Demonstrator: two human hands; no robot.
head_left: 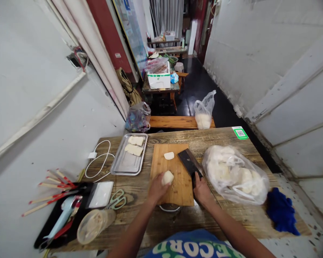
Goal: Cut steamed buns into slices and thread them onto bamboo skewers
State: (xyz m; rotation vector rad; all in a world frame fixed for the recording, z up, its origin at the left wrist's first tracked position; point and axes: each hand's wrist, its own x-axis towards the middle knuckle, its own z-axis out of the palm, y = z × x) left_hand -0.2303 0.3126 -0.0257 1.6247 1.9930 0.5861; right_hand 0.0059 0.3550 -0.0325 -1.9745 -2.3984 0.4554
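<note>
My left hand (157, 188) is closed around a pale, rounded bun (167, 177) on the wooden cutting board (161, 199). A white slice (169, 156) lies flat farther up the board. In my right hand (201, 190) is the handle of a cleaver (188, 162), its dark blade resting across the board's right edge. To the left, a metal tray (126, 165) holds white slices (134, 149) with thin skewers sticking out. Right of the cleaver sits a clear plastic bag (235, 173) filled with more pale buns.
Scissors (117, 200), a plastic tub (93, 227) and a black holder with red-tipped chopsticks (56, 184) stand at the left. A blue cloth (282, 211) lies at the right edge. Beyond the table, a bench (169, 122) bears another bag (204, 113).
</note>
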